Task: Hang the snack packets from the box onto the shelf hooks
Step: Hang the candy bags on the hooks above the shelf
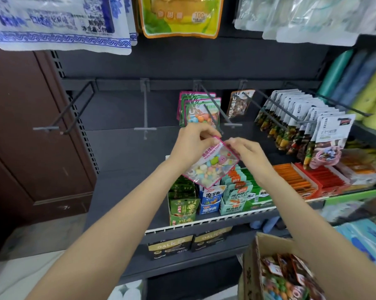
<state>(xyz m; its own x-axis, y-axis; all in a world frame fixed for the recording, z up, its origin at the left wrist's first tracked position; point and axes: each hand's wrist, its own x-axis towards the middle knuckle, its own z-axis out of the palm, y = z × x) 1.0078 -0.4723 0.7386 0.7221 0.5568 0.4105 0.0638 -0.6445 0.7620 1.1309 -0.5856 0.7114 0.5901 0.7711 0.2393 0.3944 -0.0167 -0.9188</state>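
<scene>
1. Two bare hands meet in front of a dark shelf unit, both pinching the top edge of one pink-edged candy packet [211, 164].
2. The left hand [190, 144] grips the packet's upper left corner, fingers curled over the edge; the right hand [246, 151] pinches the upper right corner between thumb and fingertips.
3. The packet is clear-fronted, filled with pastel candies, tilted with its lower end toward the left, and held in the air above the boxed snacks [217, 195] standing on the lower shelf.
4. Just above the hands, a hook [213, 105] slants forward from the rail and carries a stack of matching pink-edged packets [199, 111]; the held packet's top edge sits close below the hook's tip, but contact cannot be told.
5. To the right, another hook holds a single brown packet [239, 103], and further right hang rows of white-topped packets [297, 118].
6. To the left, two hooks [74, 109] and [145, 111] carry nothing.
7. A cardboard box [251, 267] sits at the lower right, open, with more colourful packets [286, 276] inside.
8. Large blue-and-white bags [59, 22] and an orange-edged yellow bag [180, 16] hang along the top.
</scene>
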